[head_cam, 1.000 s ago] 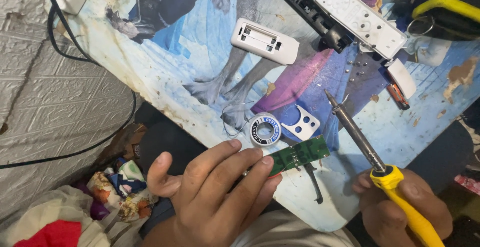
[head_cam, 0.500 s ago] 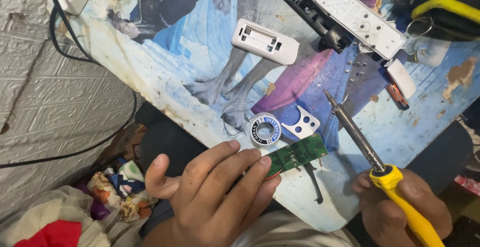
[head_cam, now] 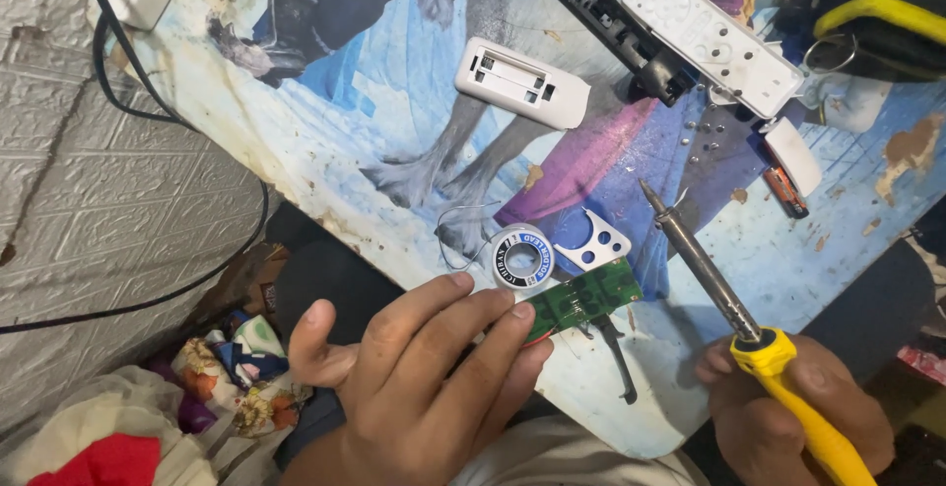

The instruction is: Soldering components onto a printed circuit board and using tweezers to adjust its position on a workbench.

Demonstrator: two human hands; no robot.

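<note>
Probably a home repair bench: soldering iron (head_cam: 724,284), solder spool (head_cam: 523,260), circuit board (head_cam: 583,301).

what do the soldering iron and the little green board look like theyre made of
Soldering iron: dull grey metal shaft, dark near the tip, with a glossy yellow handle that looks plastic. Circuit board: flat green laminate, likely fibreglass, with pale metallic pads; the left hand covers one end.

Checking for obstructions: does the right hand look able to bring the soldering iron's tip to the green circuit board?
Probably yes: right hand holds soldering iron beside the green circuit board, nothing between.
</note>
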